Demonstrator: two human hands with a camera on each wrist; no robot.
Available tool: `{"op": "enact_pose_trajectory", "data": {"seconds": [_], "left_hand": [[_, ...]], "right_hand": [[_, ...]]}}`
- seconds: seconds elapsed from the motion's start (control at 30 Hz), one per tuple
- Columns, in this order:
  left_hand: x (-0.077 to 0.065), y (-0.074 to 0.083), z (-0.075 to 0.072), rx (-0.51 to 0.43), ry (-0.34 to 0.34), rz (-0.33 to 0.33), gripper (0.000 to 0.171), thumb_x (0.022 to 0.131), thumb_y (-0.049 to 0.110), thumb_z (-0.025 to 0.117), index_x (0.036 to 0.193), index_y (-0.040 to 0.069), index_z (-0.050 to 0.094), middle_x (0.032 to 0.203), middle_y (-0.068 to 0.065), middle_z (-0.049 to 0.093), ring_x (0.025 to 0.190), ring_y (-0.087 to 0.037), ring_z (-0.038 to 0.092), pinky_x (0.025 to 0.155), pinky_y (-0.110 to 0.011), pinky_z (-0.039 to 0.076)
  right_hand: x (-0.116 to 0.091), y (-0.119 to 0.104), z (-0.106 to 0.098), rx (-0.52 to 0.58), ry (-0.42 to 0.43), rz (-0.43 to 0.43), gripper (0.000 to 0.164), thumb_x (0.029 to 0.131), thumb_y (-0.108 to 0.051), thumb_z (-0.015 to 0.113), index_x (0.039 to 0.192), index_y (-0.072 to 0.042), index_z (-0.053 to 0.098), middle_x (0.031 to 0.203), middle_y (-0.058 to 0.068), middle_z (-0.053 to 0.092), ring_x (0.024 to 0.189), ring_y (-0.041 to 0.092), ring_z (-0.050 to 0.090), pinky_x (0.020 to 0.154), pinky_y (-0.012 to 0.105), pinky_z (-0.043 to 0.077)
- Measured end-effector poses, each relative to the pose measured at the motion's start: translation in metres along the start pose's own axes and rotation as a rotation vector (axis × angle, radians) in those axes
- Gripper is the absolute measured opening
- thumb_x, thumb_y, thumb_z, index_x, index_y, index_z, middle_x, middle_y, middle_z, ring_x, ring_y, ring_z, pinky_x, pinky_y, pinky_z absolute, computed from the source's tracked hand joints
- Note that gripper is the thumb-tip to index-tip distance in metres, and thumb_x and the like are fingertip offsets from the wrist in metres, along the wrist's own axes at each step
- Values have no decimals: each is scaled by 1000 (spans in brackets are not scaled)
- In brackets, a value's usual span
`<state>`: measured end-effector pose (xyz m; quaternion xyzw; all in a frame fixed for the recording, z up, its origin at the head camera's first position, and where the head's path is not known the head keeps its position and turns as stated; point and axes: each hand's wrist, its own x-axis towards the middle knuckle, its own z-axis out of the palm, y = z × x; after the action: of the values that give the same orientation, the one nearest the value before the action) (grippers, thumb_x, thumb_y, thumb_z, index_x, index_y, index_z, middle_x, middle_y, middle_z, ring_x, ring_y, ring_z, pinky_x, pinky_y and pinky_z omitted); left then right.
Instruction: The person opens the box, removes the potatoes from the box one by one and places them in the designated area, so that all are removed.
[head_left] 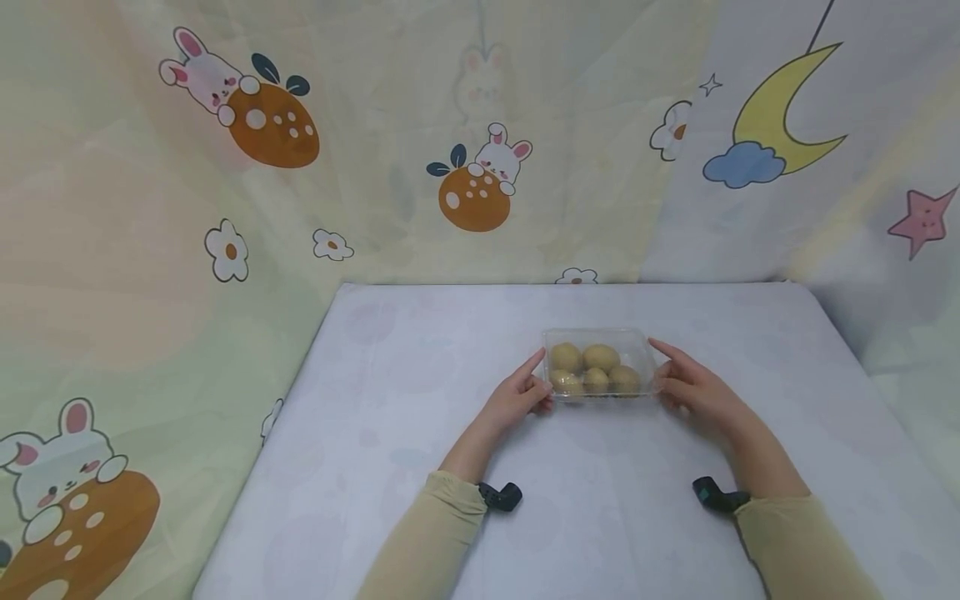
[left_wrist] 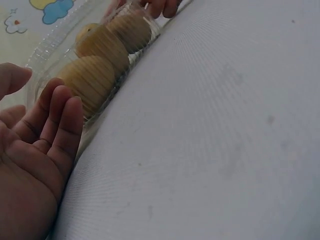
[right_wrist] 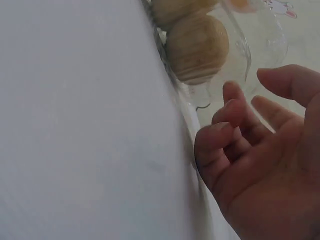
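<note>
A clear plastic box [head_left: 597, 398] lies on the white-covered table, holding several round, yellow-brown, potato-like items [head_left: 601, 358]. At its left end is my left hand [head_left: 517, 394], index finger stretched along the side and fingertips right at the wall. My right hand [head_left: 696, 390] is at the opposite end, its index fingertip by the far right corner and the other fingers loosely bent. In the left wrist view, the slightly bent fingers [left_wrist: 67, 120] overlap the box end. The right wrist view shows relaxed fingers [right_wrist: 235, 117] beside the transparent wall, with nothing gripped in the palm.
The pale table cover [head_left: 420, 375] extends around the box to the table's back edge. Behind it hangs a backdrop [head_left: 390, 167] printed with rabbits, flowers and a moon. Small black wrist devices [head_left: 501, 497] sit at both cuffs.
</note>
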<state>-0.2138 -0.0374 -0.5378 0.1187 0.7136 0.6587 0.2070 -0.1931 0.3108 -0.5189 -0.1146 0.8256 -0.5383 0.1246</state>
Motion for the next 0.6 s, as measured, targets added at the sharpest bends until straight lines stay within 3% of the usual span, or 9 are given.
{"op": "enact_pose_trajectory", "data": {"seconds": [0.07,0.17,0.33,0.6], "left_hand": [[0,0,0,0,-1,2,66,96,29,64,152,42,32,87,-3,69,81,-15,70,79,-32,58],[0,1,0,7,-2,6,66,97,29,63,153,41,31,87,-3,69,81,-15,70,79,-32,58],[-1,1,0,6,-3,6,66,97,29,63,153,40,31,86,-2,69,81,-15,70,79,-32,58],[-1,2,0,14,-3,7,66,97,31,63,153,41,31,87,-2,69,82,-15,70,80,-33,58]], "right_hand": [[1,-2,-4,-167,57,-31,66,100,-20,57,157,-28,25,119,9,53,81,12,57,64,27,50],[2,-3,-11,-291,83,-132,65,98,-18,61,155,-25,31,141,9,43,95,8,57,74,23,52],[6,-3,-18,-324,12,-261,61,95,-12,66,151,-15,42,157,5,31,104,5,56,85,19,51],[8,-1,-20,-363,-9,-269,52,96,-16,66,145,-11,49,158,2,33,102,5,58,88,15,48]]}}
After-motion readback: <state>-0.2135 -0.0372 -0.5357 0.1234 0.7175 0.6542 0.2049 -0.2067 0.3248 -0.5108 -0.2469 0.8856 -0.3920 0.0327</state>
